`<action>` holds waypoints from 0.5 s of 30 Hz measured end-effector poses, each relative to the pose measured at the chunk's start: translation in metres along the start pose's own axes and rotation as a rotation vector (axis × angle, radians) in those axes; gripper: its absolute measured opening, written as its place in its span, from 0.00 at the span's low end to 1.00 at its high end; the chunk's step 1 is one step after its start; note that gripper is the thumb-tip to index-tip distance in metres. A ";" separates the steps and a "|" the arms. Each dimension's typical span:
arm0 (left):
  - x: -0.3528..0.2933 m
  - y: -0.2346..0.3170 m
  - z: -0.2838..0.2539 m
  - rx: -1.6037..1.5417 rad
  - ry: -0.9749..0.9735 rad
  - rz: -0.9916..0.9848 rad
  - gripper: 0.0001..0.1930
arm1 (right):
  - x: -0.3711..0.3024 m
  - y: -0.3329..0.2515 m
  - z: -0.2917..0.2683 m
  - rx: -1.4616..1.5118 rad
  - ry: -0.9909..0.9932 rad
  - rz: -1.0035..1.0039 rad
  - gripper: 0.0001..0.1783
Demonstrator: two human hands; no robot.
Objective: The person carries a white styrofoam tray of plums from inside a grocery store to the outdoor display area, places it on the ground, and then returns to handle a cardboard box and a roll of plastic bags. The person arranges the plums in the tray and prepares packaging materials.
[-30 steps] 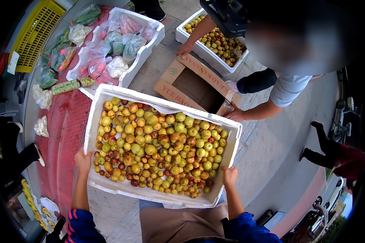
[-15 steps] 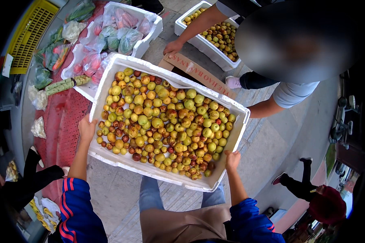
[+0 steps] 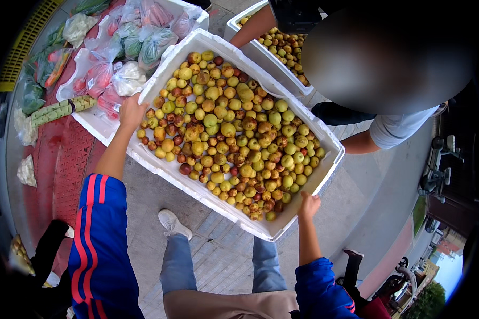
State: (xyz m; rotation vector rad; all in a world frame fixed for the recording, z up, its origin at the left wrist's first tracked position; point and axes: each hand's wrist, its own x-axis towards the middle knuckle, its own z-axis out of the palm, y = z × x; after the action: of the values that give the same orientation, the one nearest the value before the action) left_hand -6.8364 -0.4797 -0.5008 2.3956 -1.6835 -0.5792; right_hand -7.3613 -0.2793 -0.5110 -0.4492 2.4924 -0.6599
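A white foam box (image 3: pixel 167 171) full of green and brown jujubes (image 3: pixel 234 138) is held up in front of me, tilted across the view with its left end farther away. My left hand (image 3: pixel 133 110) grips its left rim. On the right end, near the close corner, my right hand (image 3: pixel 308 206) is closed over the rim. Another person's arms reach toward the far side of the box, one sleeve-end arm (image 3: pixel 359 142) meeting its right far edge; their fingers are hidden behind it.
Bagged vegetables (image 3: pixel 157 45) fill another foam box at the far left, on a red textured surface (image 3: pixel 69 154). A second foam box of jujubes (image 3: pixel 282 50) stands beyond. My shoe (image 3: pixel 174 223) is on the grey paving (image 3: pixel 218 250). A passer-by's leg (image 3: pixel 351 268) shows at right.
The box has shifted away from me and turned clockwise, its left end going farther off. Both my hands have kept their grip. The cardboard piece beyond the box is now hidden.
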 end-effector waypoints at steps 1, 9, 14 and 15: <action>-0.001 0.000 0.001 0.012 0.003 0.001 0.17 | -0.001 -0.001 0.001 -0.030 0.019 0.007 0.12; 0.006 -0.004 0.006 0.029 0.022 -0.021 0.17 | 0.017 0.024 0.003 0.143 -0.011 -0.058 0.08; 0.008 -0.016 0.005 0.041 -0.006 -0.003 0.18 | 0.004 -0.006 0.006 -0.092 0.054 -0.066 0.12; 0.013 -0.018 0.008 0.043 0.002 0.004 0.18 | 0.000 -0.004 0.007 -0.118 0.043 -0.039 0.13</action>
State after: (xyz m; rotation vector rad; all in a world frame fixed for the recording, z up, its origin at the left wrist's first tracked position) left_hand -6.8202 -0.4842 -0.5170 2.4208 -1.7161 -0.5461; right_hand -7.3569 -0.2848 -0.5141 -0.5341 2.5789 -0.5444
